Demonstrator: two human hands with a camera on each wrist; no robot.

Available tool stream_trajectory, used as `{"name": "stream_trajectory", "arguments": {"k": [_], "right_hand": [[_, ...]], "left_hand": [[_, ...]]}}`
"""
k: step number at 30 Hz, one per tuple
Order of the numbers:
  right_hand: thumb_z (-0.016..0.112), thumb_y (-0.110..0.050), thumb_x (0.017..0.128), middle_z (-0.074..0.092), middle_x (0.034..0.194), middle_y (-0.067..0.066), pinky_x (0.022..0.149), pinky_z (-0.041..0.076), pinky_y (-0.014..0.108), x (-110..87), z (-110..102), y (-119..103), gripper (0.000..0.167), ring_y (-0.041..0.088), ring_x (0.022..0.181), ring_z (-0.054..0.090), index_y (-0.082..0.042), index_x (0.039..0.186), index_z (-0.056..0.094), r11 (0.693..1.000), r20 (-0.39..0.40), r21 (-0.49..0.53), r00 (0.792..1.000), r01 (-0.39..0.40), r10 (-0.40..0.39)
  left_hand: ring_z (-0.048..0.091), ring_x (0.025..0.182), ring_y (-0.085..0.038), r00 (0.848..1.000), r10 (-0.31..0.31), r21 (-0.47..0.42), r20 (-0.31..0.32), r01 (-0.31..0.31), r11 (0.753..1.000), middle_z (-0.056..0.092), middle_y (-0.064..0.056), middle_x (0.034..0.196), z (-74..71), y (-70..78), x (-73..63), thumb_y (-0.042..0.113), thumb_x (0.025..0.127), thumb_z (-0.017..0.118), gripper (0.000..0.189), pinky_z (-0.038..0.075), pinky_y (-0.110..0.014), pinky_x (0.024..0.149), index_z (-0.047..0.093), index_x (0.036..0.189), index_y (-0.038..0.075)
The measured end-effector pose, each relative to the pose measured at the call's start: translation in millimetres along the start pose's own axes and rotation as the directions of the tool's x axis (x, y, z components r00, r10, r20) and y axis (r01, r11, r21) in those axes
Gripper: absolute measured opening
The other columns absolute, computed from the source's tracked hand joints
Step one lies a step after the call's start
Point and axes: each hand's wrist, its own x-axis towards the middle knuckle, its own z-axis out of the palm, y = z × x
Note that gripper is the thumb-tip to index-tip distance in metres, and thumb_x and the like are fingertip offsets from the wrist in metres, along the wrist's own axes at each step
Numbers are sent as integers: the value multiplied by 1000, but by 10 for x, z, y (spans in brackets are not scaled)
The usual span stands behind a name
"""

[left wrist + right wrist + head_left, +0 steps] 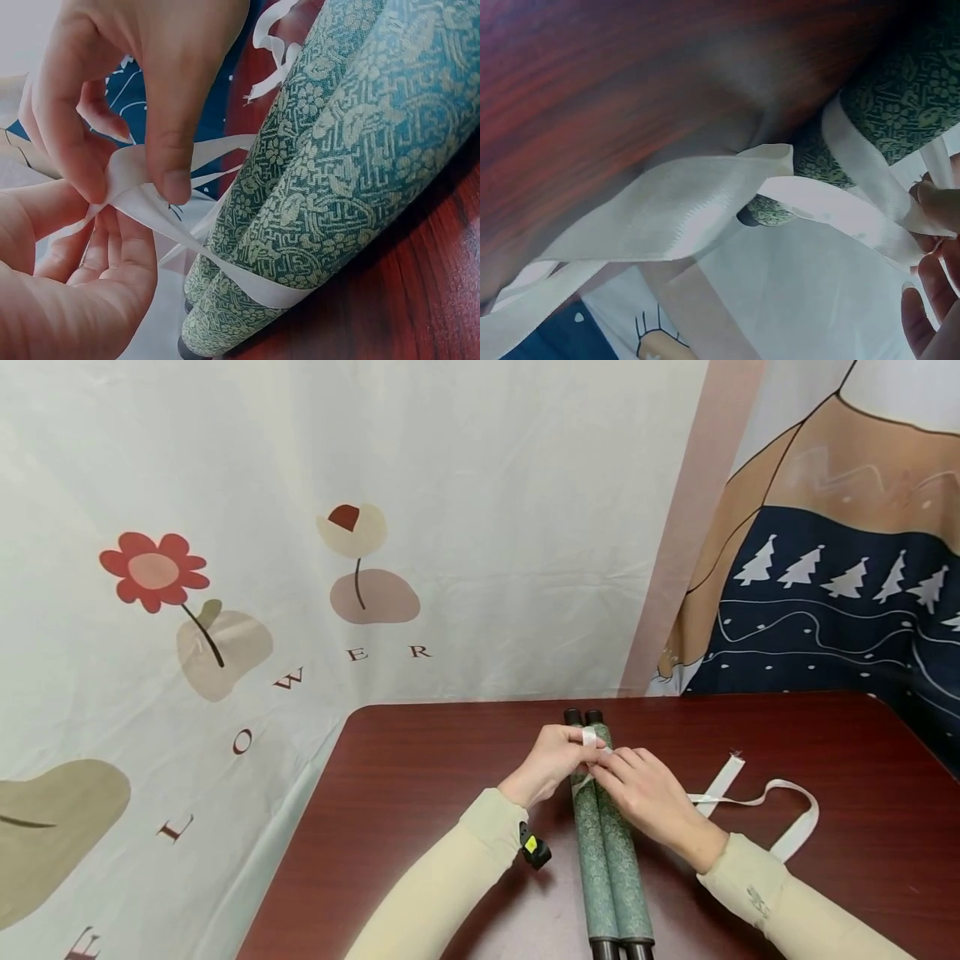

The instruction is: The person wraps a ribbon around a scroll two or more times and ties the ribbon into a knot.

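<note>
Two green rolls [607, 852] of patterned fabric lie side by side on the table, with dark end knobs. A white ribbon [262, 289] crosses them near their far end and rises into a loop between my fingers. My left hand [551, 760] is at the left of the rolls, pinching the ribbon between thumb and fingers. From the right, my right hand [652, 797] pinches the same ribbon close beside it. In the left wrist view, the right thumb and fingers press the folded loop against the left fingertips. Fingertips show at the right wrist view's edge.
Loose ribbon tails [798, 831] trail over the reddish-brown table [420, 793] to the right of the rolls. A printed cloth [487, 527] hangs behind the table. A black wrist camera [536, 850] hangs below the left cuff.
</note>
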Motion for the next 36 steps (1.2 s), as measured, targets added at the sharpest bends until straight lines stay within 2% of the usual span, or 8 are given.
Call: {"name": "stream_trajectory", "arguments": {"k": [10,16,20,25,29,31,34,36], "right_hand": [[32,-2,108,68,95,12,71,51,40,-32,31,92,41,29,87,63,4,102,72,1000,-23,7,1000,5,-5],[33,-9,109,67,89,11,70,51,41,-34,22,139,42,29,85,63,1,92,70,998,-11,50,1000,-26,27],[32,-13,109,68,91,11,73,53,42,-38,5,162,43,29,88,65,0,91,69,995,-4,97,999,-39,40],[43,-10,103,69,91,10,74,54,43,-50,-4,180,32,29,87,67,1,91,70,980,4,182,996,-84,85],[65,0,88,69,89,8,74,55,44,-58,-5,170,6,26,85,67,-1,91,71,952,34,251,985,-174,171],[72,4,80,70,88,6,74,56,43,-59,-7,155,12,24,84,67,-3,89,71,926,64,291,971,-241,232],[74,7,77,68,84,0,69,56,37,-56,-20,127,18,16,77,63,-9,85,70,870,131,341,935,-356,331],[72,7,79,64,78,-6,62,51,31,-49,-32,111,20,8,68,56,-13,82,70,806,197,387,894,-448,402]], "left_hand": [[61,62,-10,999,-45,-11,26,46,999,69,-2,76,1,29,-30,9,98,72,15,53,-22,61,78,96,-5],[64,66,-12,997,51,99,-51,-46,994,74,-6,85,-65,35,-182,8,100,69,16,58,-28,68,79,103,-4],[60,65,-10,984,154,259,-89,-127,958,74,-8,81,-78,-3,-330,3,95,68,15,52,-24,62,80,98,-4],[53,59,-1,965,251,455,-80,-188,870,73,5,74,-36,-86,-494,5,90,70,14,45,-19,58,84,93,5],[45,52,1,962,267,490,-55,-207,847,70,10,69,18,-171,-581,4,88,69,16,41,-18,54,84,94,3],[43,50,1,962,269,492,-42,-214,844,70,9,69,43,-216,-609,3,87,68,18,40,-18,52,84,95,2],[50,56,4,958,286,500,-28,-234,834,76,4,80,76,-271,-639,1,87,66,21,44,-16,56,83,99,1],[55,64,4,950,313,519,-19,-258,815,79,-1,93,90,-304,-654,-1,87,65,24,48,-16,62,82,104,0]]}}
